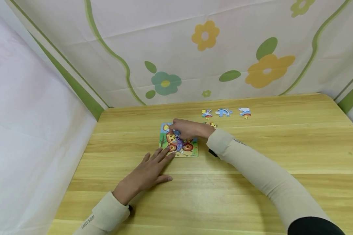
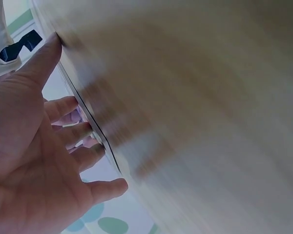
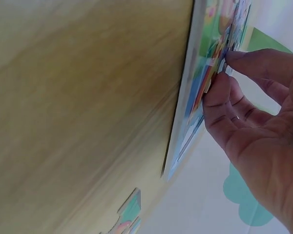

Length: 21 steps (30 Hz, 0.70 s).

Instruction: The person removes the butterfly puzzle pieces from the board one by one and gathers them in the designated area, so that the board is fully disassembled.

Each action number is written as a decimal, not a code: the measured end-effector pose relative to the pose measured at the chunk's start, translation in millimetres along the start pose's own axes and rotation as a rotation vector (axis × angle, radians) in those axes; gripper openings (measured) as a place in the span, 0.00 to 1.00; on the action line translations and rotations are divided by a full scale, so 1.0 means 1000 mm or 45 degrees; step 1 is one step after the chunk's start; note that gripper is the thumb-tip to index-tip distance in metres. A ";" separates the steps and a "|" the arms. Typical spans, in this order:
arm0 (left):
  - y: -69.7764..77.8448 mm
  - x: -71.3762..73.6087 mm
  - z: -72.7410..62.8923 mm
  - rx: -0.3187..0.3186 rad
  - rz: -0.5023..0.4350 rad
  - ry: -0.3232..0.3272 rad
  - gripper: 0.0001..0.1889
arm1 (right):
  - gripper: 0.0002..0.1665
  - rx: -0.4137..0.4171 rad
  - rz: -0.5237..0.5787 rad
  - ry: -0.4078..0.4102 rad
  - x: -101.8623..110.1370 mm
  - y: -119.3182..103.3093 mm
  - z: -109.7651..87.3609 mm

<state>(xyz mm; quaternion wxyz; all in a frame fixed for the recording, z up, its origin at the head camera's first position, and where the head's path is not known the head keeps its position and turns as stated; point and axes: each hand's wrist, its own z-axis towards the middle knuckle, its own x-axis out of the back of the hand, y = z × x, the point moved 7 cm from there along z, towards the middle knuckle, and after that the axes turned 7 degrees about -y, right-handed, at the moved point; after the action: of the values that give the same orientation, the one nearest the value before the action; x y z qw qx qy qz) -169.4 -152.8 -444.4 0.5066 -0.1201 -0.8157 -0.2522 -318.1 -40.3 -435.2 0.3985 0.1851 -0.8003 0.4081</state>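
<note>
A butterfly jigsaw puzzle lies in its tray board on the table, its picture showing a sun, a tree and a red-winged butterfly. My left hand spreads over the board's lower left corner, its fingertips touching the near edge. In the left wrist view, the fingers of the left hand extend along the board's rim. Over the upper part of the board, my right hand bends its fingers down. The right wrist view shows the thumb and forefinger of this hand pinching a small puzzle piece, mostly hidden, against the picture.
Loose puzzle pieces lie behind and right of the board: a sun piece, a rainbow piece and a cloud piece. Another piece is partly behind the right wrist. A flowered cloth hangs along the wooden table's far edge.
</note>
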 end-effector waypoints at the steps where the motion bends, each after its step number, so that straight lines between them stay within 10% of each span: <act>1: 0.001 0.000 0.001 -0.001 0.004 0.000 0.41 | 0.22 -0.002 0.003 0.001 0.000 0.000 0.000; 21: 0.005 0.007 0.008 0.037 -0.001 -0.014 0.43 | 0.18 -0.003 -0.048 -0.003 0.002 0.000 0.000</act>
<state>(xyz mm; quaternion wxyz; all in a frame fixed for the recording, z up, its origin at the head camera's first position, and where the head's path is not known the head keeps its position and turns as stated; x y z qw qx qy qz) -176.1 -144.6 -439.8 0.5037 -0.1138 -0.8220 -0.2400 -318.7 -40.1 -433.6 0.4053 0.2002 -0.7976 0.3993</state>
